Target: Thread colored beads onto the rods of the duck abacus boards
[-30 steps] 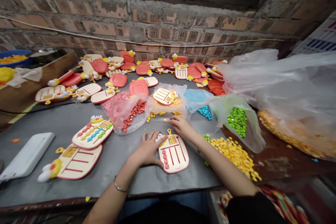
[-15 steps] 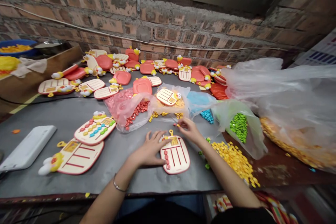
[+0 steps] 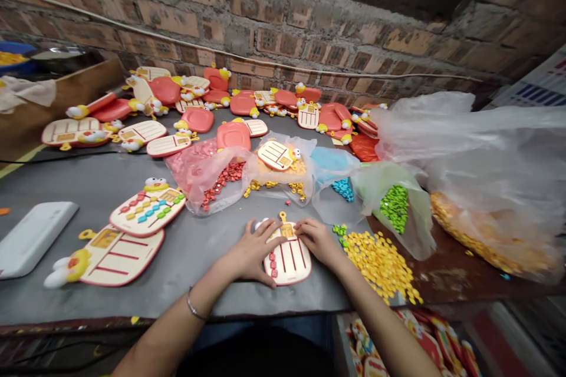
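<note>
A cream toy board (image 3: 289,268) with a red rim, dark red slots and a yellow loop lies flat before me. Red beads (image 3: 273,265) sit in a column along its left slot. My left hand (image 3: 252,250) rests spread over the board's left side, fingers near its top and thumb by the lower left edge. At the upper right of the board, my right hand (image 3: 318,240) has its fingertips pinched together against the surface; whatever they hold is hidden. Part of the toy's head is covered by my left fingers.
Loose yellow beads (image 3: 380,265) and several green ones (image 3: 339,230) lie right of my hand. Behind stand open bags of red (image 3: 225,179), yellow, blue (image 3: 342,189) and green beads (image 3: 394,206). A bead-filled board (image 3: 148,212) overlaps another at left, near a white device (image 3: 38,238).
My right hand has come down from beyond the board's top, where it pinched a small reddish piece, onto its upper right. My left hand stays on the board. The view has shifted slightly.
</note>
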Motion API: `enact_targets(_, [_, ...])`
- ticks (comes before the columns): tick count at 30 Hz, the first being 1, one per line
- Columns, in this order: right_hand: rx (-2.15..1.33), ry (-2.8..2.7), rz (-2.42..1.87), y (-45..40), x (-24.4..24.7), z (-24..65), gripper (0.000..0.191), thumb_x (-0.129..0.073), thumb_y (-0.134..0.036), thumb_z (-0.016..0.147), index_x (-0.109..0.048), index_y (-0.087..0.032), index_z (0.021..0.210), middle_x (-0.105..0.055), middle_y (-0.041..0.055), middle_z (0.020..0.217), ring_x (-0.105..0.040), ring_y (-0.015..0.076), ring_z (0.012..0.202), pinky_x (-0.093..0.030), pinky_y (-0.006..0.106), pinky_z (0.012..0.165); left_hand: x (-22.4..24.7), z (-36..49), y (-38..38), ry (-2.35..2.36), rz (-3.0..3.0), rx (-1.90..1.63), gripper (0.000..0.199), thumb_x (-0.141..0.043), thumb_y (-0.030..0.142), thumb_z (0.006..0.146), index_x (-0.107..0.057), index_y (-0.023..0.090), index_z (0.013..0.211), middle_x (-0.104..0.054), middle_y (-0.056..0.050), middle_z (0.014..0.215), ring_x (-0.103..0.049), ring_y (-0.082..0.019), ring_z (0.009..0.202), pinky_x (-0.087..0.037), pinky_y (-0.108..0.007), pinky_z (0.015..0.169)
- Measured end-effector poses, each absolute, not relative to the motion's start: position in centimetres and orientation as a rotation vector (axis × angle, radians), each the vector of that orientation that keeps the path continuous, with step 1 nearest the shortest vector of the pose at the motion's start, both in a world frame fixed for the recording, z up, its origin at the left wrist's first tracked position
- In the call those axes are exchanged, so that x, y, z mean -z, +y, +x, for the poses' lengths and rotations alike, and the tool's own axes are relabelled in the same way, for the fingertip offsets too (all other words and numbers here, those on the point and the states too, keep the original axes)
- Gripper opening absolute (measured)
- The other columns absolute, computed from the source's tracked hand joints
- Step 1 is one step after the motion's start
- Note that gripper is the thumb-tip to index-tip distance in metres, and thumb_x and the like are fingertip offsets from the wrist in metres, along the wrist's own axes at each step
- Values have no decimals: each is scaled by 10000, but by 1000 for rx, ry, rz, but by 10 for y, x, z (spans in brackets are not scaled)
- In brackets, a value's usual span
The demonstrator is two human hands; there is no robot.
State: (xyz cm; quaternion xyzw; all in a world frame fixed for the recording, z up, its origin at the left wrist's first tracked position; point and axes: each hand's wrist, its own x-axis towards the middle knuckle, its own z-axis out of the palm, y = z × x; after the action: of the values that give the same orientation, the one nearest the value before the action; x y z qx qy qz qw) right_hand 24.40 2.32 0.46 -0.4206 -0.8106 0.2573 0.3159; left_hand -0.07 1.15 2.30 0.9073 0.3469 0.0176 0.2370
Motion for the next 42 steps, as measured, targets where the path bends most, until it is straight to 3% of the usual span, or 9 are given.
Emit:
enact_targets(5, [-824,-2031,-1205,16,-8,246,72,-600,-175,875,-648,-189,927,-682,54,886,-641,194,828,-516,329,770,-22,-1,13,961,2461,-34,1117,-717,694,633,-231,199,1510,-238,-164,1575,-148,-405,1444,-40,-636,1115])
enact_targets(11, [-1094,-1926,-1205,22,-1,253,234,-679,-266,831,-644,-188,1049,-709,50,907,-659,197,798,-517,300,694,-19,-3,15,945,2438,-67,1141,-730,657,638,-179,192,1522,-245,-161,1573,-129,-385,1453,-129,-558,1128])
enact_targets(14, [-1138,-1900,-1175,23,3,246,225,-688,-283,827,-653,-185,1027,-706,62,923,-666,201,799,-516,302,690,-18,-3,16,930,2436,-68,1146,-735,644,640,-159,204,1527,-238,-144,1579,-122,-374,1458,-132,-554,1132])
enact_targets(23, [-873,-2034,-1138,16,1,211,106,-706,-129,796,-682,-199,872,-724,23,875,-668,202,845,-478,345,834,-19,-3,16,945,2418,-52,1145,-749,625,631,-164,224,1530,-238,-129,1582,-143,-379,1456,-131,-548,1141])
enact_targets(27, [-1033,-2124,-1050,13,-6,215,107,-744,-153,775,-694,-201,856,-730,-4,784,-681,191,791,-462,361,894,-22,-3,17,945,2422,-37,1114,-744,632,633,-216,208,1517,-255,-136,1575,-145,-384,1454,-142,-547,1142])
enact_targets(30, [-1257,-2252,-909,23,-16,227,149,-735,-274,805,-709,-205,935,-730,5,819,-677,179,773,-504,322,818,-23,-4,18,937,2402,-38,1133,-750,635,630,-197,213,1524,-243,-152,1576,-133,-372,1461,-142,-552,1141])
enact_targets(32, [-1139,-2213,-968,40,-20,235,166,-637,-317,884,-699,-198,983,-726,32,901,-670,183,814,-520,307,772,-24,-5,19,923,2391,-36,1149,-748,638,635,-160,229,1534,-219,-146,1585,-123,-371,1464,-131,-563,1141])
enact_targets(37, [-322,-2175,-1409,97,-13,240,171,-519,-141,909,-684,-187,906,-678,118,1009,-621,246,941,-506,366,839,-28,-6,19,893,2391,-36,1125,-757,633,634,-191,249,1528,-191,-125,1596,-118,-379,1462,-126,-573,1142])
enact_targets(42, [-236,-2185,-1511,115,0,236,206,-543,-73,863,-641,-186,721,-659,126,895,-609,255,875,-515,335,767,-29,-7,19,892,2411,-44,1064,-766,652,612,-305,253,1484,-201,-114,1595,-125,-384,1460,-130,-572,1143])
